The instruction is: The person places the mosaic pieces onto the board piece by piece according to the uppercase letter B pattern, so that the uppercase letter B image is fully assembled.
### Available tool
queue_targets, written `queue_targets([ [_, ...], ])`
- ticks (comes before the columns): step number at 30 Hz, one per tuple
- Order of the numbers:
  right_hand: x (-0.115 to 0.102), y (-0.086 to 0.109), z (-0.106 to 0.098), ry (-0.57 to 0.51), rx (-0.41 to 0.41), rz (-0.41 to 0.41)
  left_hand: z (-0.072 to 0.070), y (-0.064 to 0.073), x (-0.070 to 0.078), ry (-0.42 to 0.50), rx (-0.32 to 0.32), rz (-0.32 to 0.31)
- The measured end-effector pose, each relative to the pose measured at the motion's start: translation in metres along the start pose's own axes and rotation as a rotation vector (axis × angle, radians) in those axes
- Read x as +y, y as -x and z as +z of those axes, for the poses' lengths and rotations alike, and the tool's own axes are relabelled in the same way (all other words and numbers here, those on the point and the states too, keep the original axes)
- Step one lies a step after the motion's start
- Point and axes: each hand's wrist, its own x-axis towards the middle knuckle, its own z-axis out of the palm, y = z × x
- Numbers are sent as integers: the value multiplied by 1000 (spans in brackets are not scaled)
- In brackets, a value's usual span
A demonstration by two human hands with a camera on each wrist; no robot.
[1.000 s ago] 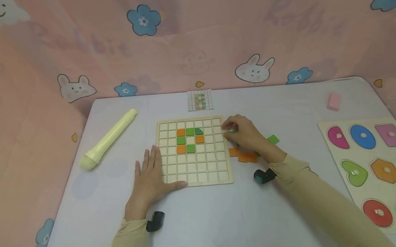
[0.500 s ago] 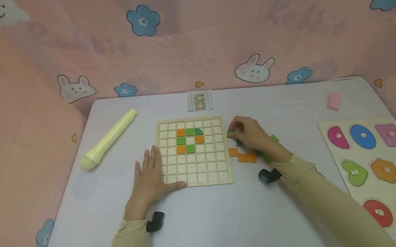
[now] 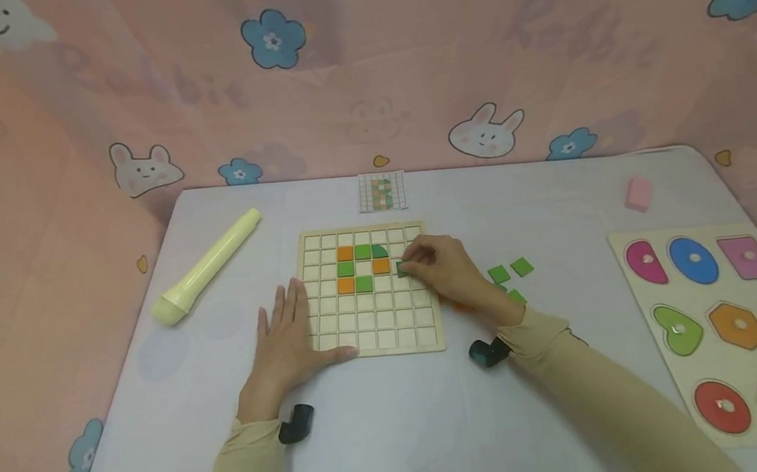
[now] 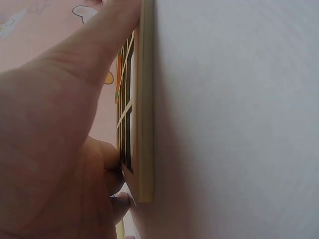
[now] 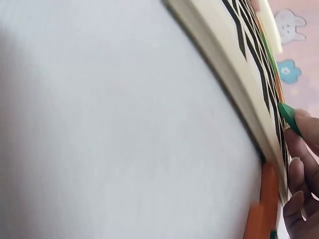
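A square wooden grid board (image 3: 364, 341) lies on the white table, with orange and green tiles set in its upper middle cells. One of them is a dark green quarter-round tile (image 3: 380, 251). My left hand (image 3: 282, 352) rests with straight, spread fingers at the board's left edge, its thumb along the front rim. Over the board's right side, my right hand (image 3: 450, 266) pinches a green tile (image 5: 289, 117) between thumb and fingers. In the head view that tile shows just right of an orange square tile (image 3: 381, 267). Below the right hand, orange tiles (image 5: 269, 194) are partly hidden.
Several loose green tiles (image 3: 522, 266) lie right of the board. A small patterned card (image 3: 382, 191) is behind it. A pale yellow microphone-shaped stick (image 3: 210, 266) lies at left. To the right are a pink block (image 3: 639, 194) and a shape puzzle board (image 3: 686, 283).
My right hand, first at the board's right edge, shifted slightly right over the loose tiles, then left over the board with a green tile pinched. The left hand has stayed put.
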Motion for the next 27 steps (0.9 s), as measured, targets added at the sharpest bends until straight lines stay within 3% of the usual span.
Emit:
queue_targets([
  [5,-12,-2,13,-10,-1,-18,0,0,0,-1,-4,0],
  [10,-17,-3,21,-21,-13,24,-1,0,1,-5,-4,3],
  [19,-21,-4,27,86,-42,42,-1,0,0,-3,-5,3],
  [27,-21,-4,27,105,-40,20,-1,1,0,-4,-5,3],
])
